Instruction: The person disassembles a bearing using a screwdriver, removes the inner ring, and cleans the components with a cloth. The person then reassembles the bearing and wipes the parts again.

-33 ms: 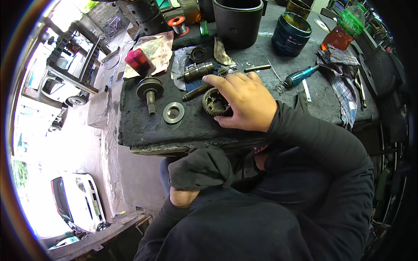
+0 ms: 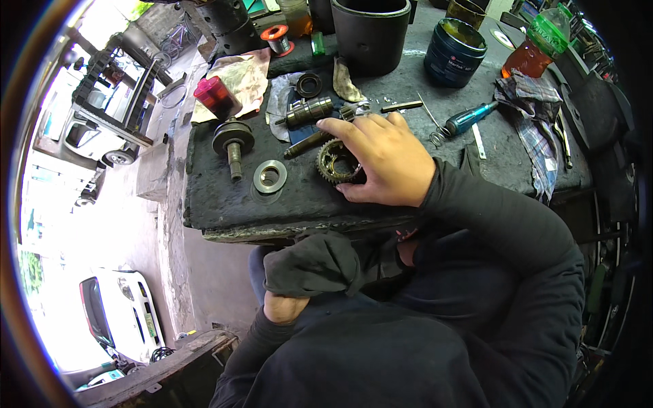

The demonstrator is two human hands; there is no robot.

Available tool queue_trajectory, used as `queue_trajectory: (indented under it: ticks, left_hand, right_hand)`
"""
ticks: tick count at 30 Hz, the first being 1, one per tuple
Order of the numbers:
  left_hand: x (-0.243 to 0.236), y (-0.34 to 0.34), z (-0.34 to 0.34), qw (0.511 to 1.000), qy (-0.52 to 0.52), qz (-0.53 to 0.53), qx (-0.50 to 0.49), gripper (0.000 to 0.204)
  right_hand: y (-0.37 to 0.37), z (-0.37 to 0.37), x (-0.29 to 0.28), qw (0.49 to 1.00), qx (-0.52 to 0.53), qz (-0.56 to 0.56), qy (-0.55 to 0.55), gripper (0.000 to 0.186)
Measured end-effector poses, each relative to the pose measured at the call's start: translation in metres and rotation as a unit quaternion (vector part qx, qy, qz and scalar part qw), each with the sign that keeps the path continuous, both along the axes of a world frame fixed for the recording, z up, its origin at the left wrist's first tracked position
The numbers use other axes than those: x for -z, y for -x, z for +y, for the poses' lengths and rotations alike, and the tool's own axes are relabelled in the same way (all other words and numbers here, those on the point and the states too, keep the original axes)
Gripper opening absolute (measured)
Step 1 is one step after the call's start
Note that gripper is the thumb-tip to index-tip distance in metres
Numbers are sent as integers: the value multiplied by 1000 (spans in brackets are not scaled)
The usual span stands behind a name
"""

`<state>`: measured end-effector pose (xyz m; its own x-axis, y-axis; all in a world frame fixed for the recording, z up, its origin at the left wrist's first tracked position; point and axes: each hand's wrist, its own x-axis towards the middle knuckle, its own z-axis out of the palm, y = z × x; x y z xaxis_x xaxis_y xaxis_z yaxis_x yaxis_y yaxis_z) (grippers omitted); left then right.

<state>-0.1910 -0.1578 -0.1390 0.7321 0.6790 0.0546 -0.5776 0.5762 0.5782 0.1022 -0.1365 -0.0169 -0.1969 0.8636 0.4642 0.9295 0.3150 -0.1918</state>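
Note:
My right hand (image 2: 391,160) is closed around a steel gear ring (image 2: 329,171) on the dark workbench (image 2: 224,207), thumb at its near edge. The other fingers curl over its far side, their tips partly hidden. A dark cloth (image 2: 309,262) covers my left hand (image 2: 284,307) below the bench edge. Only its wrist area shows; the fingers are hidden. Left of the gear lie a flat metal ring (image 2: 261,185) and a splined shaft with a round flange (image 2: 233,139). Beyond it are a short shaft (image 2: 306,144), a cylindrical metal part (image 2: 309,111) and a dark ring (image 2: 309,86).
A pink-red container (image 2: 216,96) stands at the left on a stained cloth. Behind are a solder spool (image 2: 278,41), a black bucket (image 2: 371,41) and a blue grease tub (image 2: 454,58). A blue-handled tool (image 2: 469,121), plaid rag (image 2: 541,143) and bottle of reddish liquid (image 2: 530,58) lie right.

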Motion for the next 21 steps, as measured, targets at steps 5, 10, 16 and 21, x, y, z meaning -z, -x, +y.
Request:
queue_trajectory:
  ticks: [5, 10, 16, 21]
  left_hand:
    - [16, 23, 1, 993, -18, 116, -2, 47]
    - [25, 35, 18, 942, -119, 312, -17, 39]
    - [18, 15, 37, 965, 59, 252, 42, 44]
    - [26, 6, 26, 959, 183, 215, 26, 37]
  right_hand:
    - [-14, -10, -2, 997, -35, 60, 43, 81]
    - [-35, -10, -22, 997, -47, 68, -7, 65]
    - [-96, -29, -34, 992, 81, 98, -9, 20]
    - [-108, -44, -40, 994, 79, 59, 53, 23]
